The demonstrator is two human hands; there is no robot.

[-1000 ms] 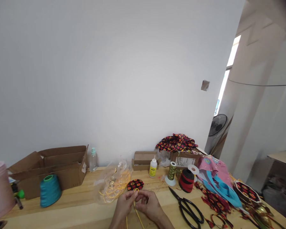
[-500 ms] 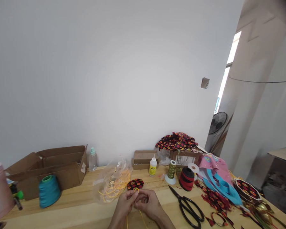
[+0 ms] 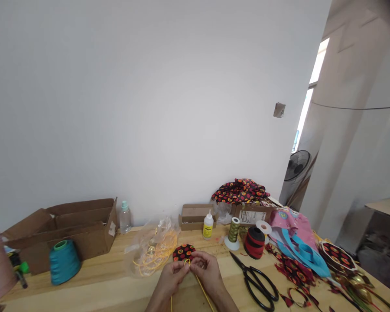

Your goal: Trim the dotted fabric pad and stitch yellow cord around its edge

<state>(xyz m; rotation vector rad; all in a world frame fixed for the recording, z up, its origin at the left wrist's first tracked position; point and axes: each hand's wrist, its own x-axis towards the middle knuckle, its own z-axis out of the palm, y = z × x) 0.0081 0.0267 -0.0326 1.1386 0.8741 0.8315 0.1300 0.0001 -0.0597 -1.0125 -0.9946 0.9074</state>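
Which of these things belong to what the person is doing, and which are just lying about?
In hand or close by:
- thin yellow cord, between left hand and right hand
- rounded black fabric piece with red-orange spots, probably involved

Apparently just lying about:
- black metal scissors
- blue thread cone
- white yellow-labelled plastic bottle

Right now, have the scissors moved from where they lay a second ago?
No: the scissors lie in the same place relative to the glue; only the whole view has shifted slightly.
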